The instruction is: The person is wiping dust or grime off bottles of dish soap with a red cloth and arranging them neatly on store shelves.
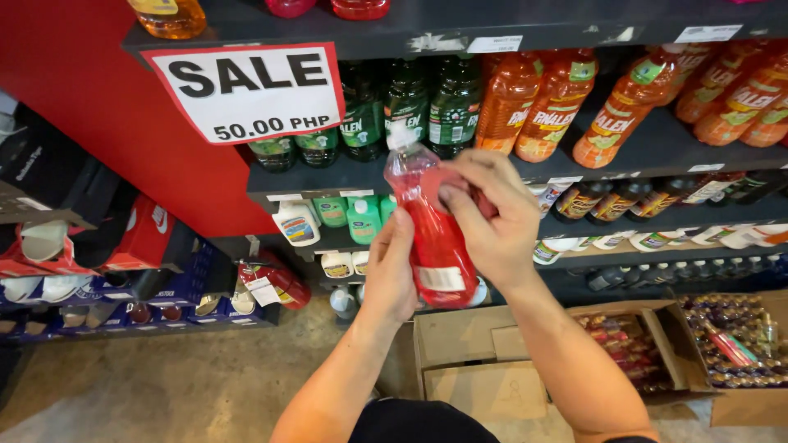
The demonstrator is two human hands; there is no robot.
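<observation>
Both forearms reach up from the bottom of the view, and the hands meet on a clear plastic bottle of red liquid [435, 238] held upright in front of the shelves. Left hand [392, 267] is clamped around the bottle's lower side, fingers wrapped behind it. Right hand [488, 209] presses a small red cloth [460, 184] against the upper body, closed on both cloth and bottle. Its white cap [400, 135] points up and slightly left.

Judging by the fill, the bottle is probably moderately heavy, its thin plastic wall likely gives under a squeeze, and the smooth surface may be slippery; the narrower waist near the label looks like the surest place to grip.

Behind it, green bottles [427, 102] and orange bottles [542, 102] crowd the dark shelf [640, 152], close enough to be knocked by an elbow. A white sale sign [246, 90] hangs at the upper left. White and green bottles [328, 217] stand lower down. Open cardboard boxes [484, 361] of small packed goods sit on the floor below, right under the arms
</observation>
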